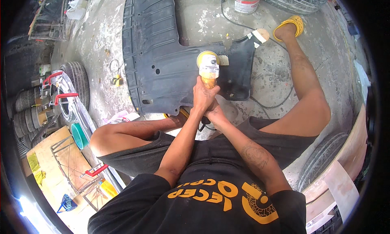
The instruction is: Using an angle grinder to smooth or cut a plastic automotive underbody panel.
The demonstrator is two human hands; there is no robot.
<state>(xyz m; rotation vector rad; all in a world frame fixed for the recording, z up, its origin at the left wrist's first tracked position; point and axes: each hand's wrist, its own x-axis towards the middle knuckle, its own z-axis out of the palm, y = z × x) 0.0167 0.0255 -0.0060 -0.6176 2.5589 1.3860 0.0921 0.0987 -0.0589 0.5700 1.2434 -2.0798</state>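
Note:
My left hand is closed round the body of a yellow power tool, which has a pale head and round disc. My right hand is closed lower on the same tool, partly behind my left hand, near its black cord. The tool's head sits over a large black ribbed plastic panel on the floor, beside a light patch on that panel. Whether the disc touches the panel I cannot tell.
My yellow-clogged foot rests right of the panel, near a cable and a bucket. On the left are stacked tyres, a teal bucket, red clamps and a board. Curved wooden pieces stand right.

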